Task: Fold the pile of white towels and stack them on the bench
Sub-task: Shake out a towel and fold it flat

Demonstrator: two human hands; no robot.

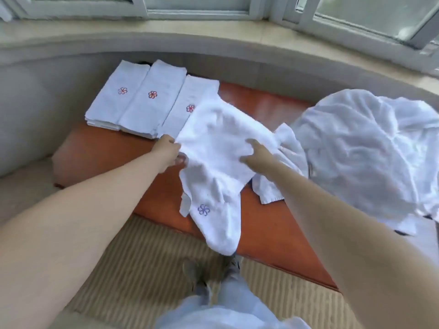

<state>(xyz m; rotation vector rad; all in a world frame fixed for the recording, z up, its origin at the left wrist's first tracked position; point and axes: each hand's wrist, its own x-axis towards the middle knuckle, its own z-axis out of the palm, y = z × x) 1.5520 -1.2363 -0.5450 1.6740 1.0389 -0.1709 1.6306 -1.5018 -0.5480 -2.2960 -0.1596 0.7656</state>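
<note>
Hanging over the front edge of the orange bench [114, 148], an unfolded white towel [221, 148] with a purple flower mark hides part of the nearest of three folded stacks [142, 105] at the bench's far left corner. The left hand [167, 150] pinches its left edge and the right hand [257, 154] grips its middle, fingertips buried in cloth. A loose towel pile [365, 148], cut off at the frame's right, covers the bench's right end.

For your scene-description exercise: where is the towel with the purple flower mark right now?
In the head view, the towel with the purple flower mark hangs mid-frame over the orange bench, held by the left hand and right hand, between the folded stacks and the unfolded pile.
</note>
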